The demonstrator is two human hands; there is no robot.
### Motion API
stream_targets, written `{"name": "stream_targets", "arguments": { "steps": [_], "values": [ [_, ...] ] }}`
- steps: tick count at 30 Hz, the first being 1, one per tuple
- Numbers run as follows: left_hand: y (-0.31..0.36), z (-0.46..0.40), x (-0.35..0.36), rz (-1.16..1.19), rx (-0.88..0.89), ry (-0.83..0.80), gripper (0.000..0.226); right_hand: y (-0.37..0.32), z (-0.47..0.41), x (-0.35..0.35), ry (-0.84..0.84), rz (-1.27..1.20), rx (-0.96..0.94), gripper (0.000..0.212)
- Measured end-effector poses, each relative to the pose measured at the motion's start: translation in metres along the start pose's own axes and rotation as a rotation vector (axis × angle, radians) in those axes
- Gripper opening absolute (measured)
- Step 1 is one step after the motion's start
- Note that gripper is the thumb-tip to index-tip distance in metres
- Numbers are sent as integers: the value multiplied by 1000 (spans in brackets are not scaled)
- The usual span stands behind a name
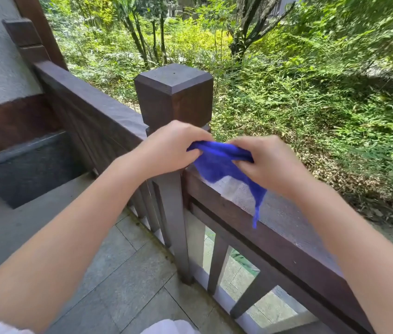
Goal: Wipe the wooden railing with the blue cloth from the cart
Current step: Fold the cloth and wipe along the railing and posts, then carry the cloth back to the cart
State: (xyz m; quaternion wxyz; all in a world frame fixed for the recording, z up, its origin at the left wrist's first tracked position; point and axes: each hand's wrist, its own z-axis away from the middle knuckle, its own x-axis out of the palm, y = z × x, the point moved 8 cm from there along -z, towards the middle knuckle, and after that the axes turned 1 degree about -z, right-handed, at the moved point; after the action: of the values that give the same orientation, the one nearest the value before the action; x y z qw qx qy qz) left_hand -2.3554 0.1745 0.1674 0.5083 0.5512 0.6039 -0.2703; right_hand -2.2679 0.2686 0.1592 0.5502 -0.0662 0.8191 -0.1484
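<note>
On a tiled porch before green bushes, left hand (170,147) and right hand (266,162) each pinch the cloth (217,162) at mid-frame, probably folding it above the railing (287,227) for wiping.

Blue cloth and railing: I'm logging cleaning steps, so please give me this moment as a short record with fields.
setting: outdoor walkway with tiled floor, greenery beyond
cloth: blue cloth bunched between both hands, one corner hanging down over the rail
left hand: left hand gripping the cloth's left end, in front of the square post
right hand: right hand gripping the cloth's right end
railing: wooden railing, top surface looks dusty and pale
wiping: cloth not yet pressed flat on the rail
</note>
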Motion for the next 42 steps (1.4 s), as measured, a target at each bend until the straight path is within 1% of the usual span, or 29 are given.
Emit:
{"name": "stream_targets", "arguments": {
  "steps": [1, 3, 7, 12, 16, 21, 26, 28, 31, 33, 36, 42],
  "values": [
    [2, -5, -7, 19, 2, 37, 33, 1, -4, -11, 26, -11, -4, 21],
    [6, -14, -12, 72, 5, 33, 31, 7, -8, -28, 44, -65, 11, 21],
    [20, -32, 2, 153, 23, -90, 29, 33, 2, -43, 0, -123, 119, 23],
    [55, -49, 32, 200, 107, -215, 25, 63, 37, -46, -45, -36, 244, 23],
    [92, -66, 47, 234, 165, -297, 25, 82, 74, -67, -33, 26, 360, 20],
    [170, -77, 43, 264, 317, -321, 23, 89, 134, -115, -48, 85, 515, 21],
    [273, -74, 36, 277, 486, -350, 22, 78, 223, -184, 52, 182, 635, 21],
    [322, -65, 39, 292, 562, -370, 21, 70, 271, -209, 89, 241, 701, 20],
    [407, -39, 50, 297, 701, -395, 21, 56, 359, -241, 138, 261, 836, 17],
    [477, -7, 61, 317, 813, -435, 21, 42, 432, -262, 172, 291, 952, 15],
    [554, 33, 72, 340, 940, -456, 21, 23, 516, -282, 222, 325, 1075, 14],
    [739, 160, 93, 401, 1262, -520, 25, -51, 722, -320, 288, 392, 1388, 12]
  ]
}}
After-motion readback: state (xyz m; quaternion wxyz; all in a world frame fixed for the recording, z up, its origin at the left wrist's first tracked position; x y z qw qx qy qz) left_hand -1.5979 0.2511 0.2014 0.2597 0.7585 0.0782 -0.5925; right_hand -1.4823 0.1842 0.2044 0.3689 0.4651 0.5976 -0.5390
